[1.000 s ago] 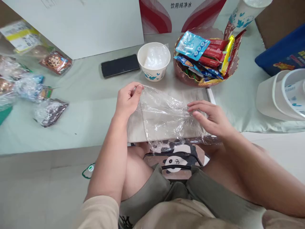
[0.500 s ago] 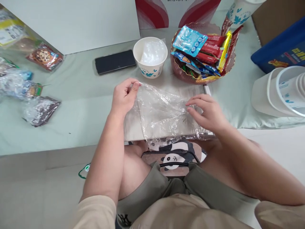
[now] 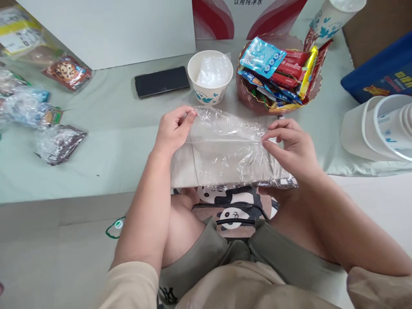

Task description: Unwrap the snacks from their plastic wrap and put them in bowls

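Note:
A clear plastic bag (image 3: pixel 230 156) lies stretched between my hands over a beige cloth-like panel (image 3: pixel 185 169) at the table's front edge. My left hand (image 3: pixel 175 128) pinches the bag's upper left corner between thumb and forefinger. On the other side, my right hand (image 3: pixel 291 143) pinches the bag's edge with thumb and fingertips, pulling a straight taut line across it. The bag's lower right end hangs crumpled past the table edge. Just beyond my left hand stands a paper bowl (image 3: pixel 209 95) with folded clear plastic inside.
Beyond the hands sit a black phone (image 3: pixel 162 82) and a pink glass bowl (image 3: pixel 249 99) of packaged snacks. Bagged snacks (image 3: pixel 61 143) lie at left. White tubs (image 3: pixel 357 133) with stacked paper cups stand at right, and a large white box (image 3: pixel 112 30) behind.
My right hand has moved right and slightly up, drawing the bag's edge taut into a straight line. My left hand still pinches its corner. The view has shifted slightly.

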Motion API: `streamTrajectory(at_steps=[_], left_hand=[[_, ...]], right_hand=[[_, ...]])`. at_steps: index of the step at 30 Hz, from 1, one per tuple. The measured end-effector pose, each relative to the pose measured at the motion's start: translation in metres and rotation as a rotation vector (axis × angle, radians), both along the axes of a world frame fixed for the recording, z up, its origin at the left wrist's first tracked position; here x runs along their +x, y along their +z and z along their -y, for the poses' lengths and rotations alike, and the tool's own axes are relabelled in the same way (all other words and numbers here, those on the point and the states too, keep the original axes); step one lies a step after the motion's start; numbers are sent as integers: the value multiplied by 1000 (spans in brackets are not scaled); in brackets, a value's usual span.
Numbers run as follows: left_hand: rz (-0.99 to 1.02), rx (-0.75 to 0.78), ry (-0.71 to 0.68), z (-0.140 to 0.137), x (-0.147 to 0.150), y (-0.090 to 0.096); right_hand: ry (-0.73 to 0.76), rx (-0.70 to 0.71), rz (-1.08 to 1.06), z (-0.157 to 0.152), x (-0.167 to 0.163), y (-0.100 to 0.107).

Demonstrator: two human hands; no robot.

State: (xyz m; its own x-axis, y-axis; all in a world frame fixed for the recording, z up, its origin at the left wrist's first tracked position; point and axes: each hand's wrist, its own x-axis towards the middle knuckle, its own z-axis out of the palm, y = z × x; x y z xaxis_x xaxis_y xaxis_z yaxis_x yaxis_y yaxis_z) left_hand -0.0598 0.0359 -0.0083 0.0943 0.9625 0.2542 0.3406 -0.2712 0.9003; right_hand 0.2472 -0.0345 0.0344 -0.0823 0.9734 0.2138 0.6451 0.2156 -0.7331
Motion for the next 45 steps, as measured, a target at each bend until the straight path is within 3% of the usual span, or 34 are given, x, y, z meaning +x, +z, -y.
streamTrajectory(at_steps=[5, 10, 13, 20, 24, 32, 34, 40, 43, 45], left_hand=[[-53, 6, -21, 1, 3, 3], [-106, -45, -79, 0, 6, 0], [-120, -80, -109, 0, 8, 0], [-66, -141, -52, -1, 11, 1], [-46, -135, -26, -2, 11, -1], [-72, -83, 1, -3, 6, 1], [-77, -94, 9, -3, 6, 2], [27, -136, 20, -3, 11, 5], [168, -235, -24, -1, 18, 8], [324, -350, -90, 3, 21, 13]], right_hand=[[-43, -261, -128, -1, -4, 5], [-155, -417, -229, -1, -1, 5], [-111, -388, -219, -2, 1, 2], [311, -165, 275, -2, 4, -22], [299, -119, 321, -1, 5, -27], [227, -254, 81, -5, 14, -15], [150, -162, -3, -3, 16, -12], [-173, 290, -260, 2, 12, 6], [-270, 513, -389, 3, 13, 14], [-331, 546, -369, 4, 16, 17]])
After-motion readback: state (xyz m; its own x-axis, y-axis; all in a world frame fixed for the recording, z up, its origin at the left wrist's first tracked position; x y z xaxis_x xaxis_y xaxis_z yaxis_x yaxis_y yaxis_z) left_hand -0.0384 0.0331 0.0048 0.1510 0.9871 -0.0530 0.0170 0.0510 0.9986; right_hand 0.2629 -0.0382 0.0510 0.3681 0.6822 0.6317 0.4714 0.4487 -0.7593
